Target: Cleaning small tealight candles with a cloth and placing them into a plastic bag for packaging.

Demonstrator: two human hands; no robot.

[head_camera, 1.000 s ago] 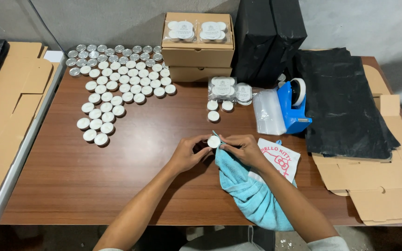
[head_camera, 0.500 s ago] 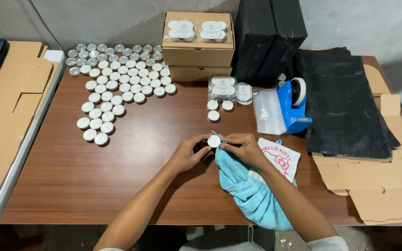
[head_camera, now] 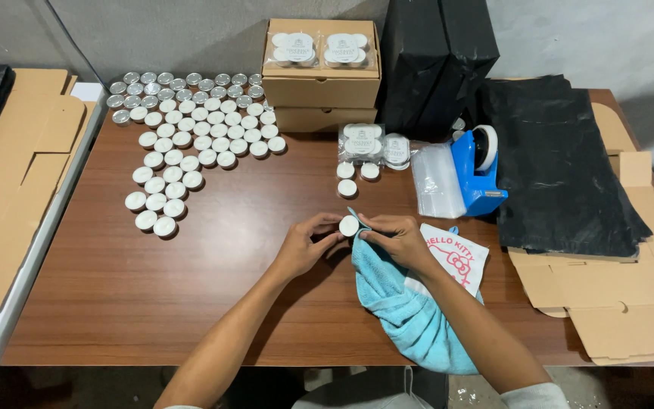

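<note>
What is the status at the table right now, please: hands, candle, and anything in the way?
Left hand and right hand: both pinching one tealight candle. Blue cloth draped under the right hand. Loose tealights sit apart, far left.

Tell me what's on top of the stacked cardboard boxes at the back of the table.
Two clear packs of white tealight candles lie side by side on the upper cardboard box. What the boxes hold cannot be seen; both are closed.

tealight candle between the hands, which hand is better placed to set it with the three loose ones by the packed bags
Probably the left hand: its fingers grip the tealight candle, while the right hand is bunched in the blue towel. The three loose tealights lie straight ahead across bare table.
</note>
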